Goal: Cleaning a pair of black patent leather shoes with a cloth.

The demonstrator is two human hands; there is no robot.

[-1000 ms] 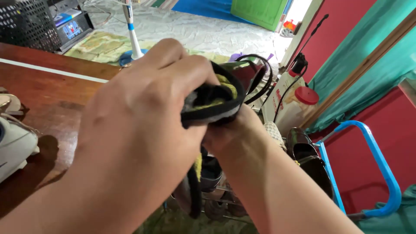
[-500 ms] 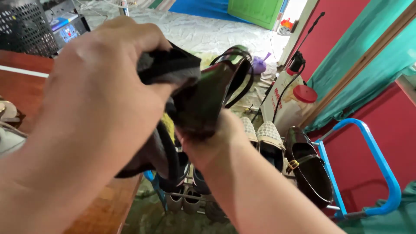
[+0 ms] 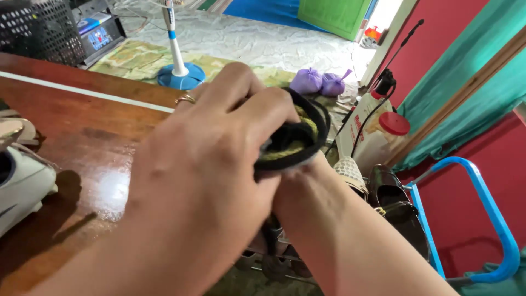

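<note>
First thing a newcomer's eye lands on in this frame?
Dead centre, the left hand and right hand together grip a black strappy shoe with a yellow-green lining. Lower right, a blue-framed shoe rack holds dark shoes against a red wall. On the left lies a glossy wooden table.
</note>
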